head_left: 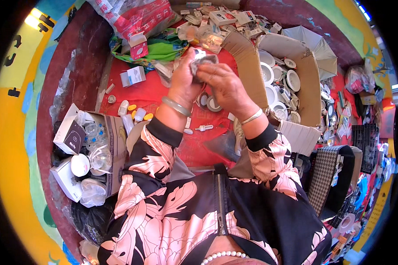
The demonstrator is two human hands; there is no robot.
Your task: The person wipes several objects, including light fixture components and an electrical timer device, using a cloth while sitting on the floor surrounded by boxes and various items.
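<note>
I'm wiping, I reckon: my left hand is clamped round a small white fitting held up over the red cloth, my right hand pinching a grey rag against it. Next I'd need to turn the piece to reach its other side.

In front of you a red cloth covers the work surface. On it lie a small white box, a white screw-base bulb part, a few yellow and white caps and two round white rings. To your right an open cardboard box of round white lamp fittings stands on the cloth. At the far edge lies a heap of small cartons, and a green bag.
</note>
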